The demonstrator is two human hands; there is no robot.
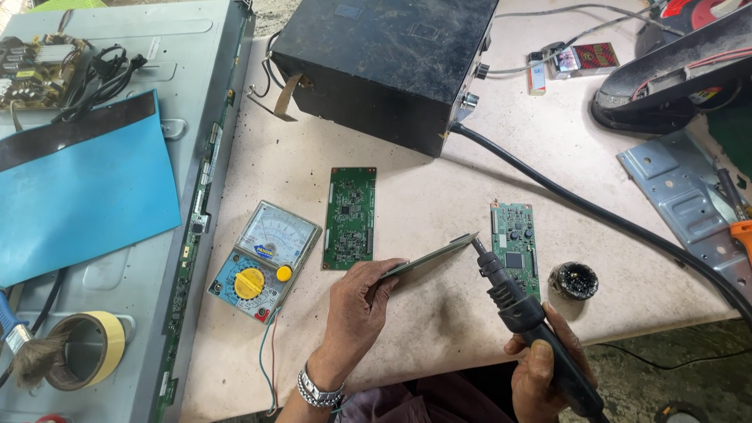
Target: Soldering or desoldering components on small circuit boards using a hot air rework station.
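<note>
The left hand (356, 301) grips a thin circuit board (435, 257) by its near end, tilted above the worktop (439, 188). The right hand (544, 368) is clenched around a soldering iron (513, 301) whose tip touches the board's far end.

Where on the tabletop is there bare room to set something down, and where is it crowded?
Bare patches: between the black box and the two green boards; also left of the box, above the analog multimeter. Crowded: around the left hand, the right hand with its soldering iron, the flux pot, and the far right.
</note>
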